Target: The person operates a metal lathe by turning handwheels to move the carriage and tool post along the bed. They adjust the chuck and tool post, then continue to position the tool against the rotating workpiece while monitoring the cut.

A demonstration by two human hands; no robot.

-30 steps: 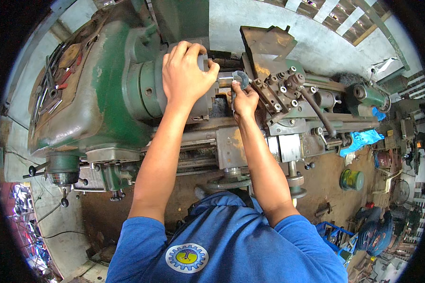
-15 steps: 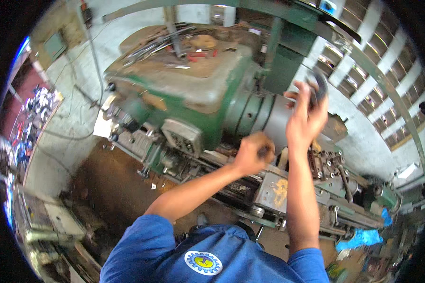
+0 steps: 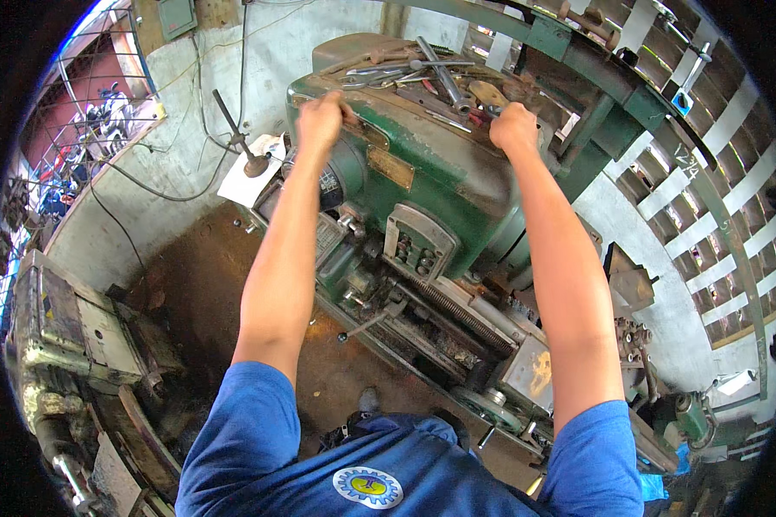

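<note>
Both arms reach forward over the green lathe headstock (image 3: 483, 181). At its front left top edge is my left hand (image 3: 321, 126), fingers curled; what they close on, if anything, is hidden. Toward the right of the worn top, my right hand (image 3: 516, 129) is closed beside the hand tools, and its contents are out of sight too. Between the hands lie several wrenches (image 3: 379, 76), a long steel bar tool (image 3: 444, 77) and a flat yellowish piece (image 3: 486, 93). A thin rod (image 3: 447, 121) lies just left of my right hand.
Below the headstock, the lathe has a ribbed lead screw (image 3: 457, 314), a lever (image 3: 371, 320) and a handwheel (image 3: 490, 409). A green beam (image 3: 569, 43) crosses overhead at the right. Another machine (image 3: 78, 336) stands at the left. A T-shaped handle tool (image 3: 241, 138) rises near white paper.
Both hands have moved from the chuck area up and left to the headstock top. The dark round thing in my right hand no longer shows. The view has shifted left.
</note>
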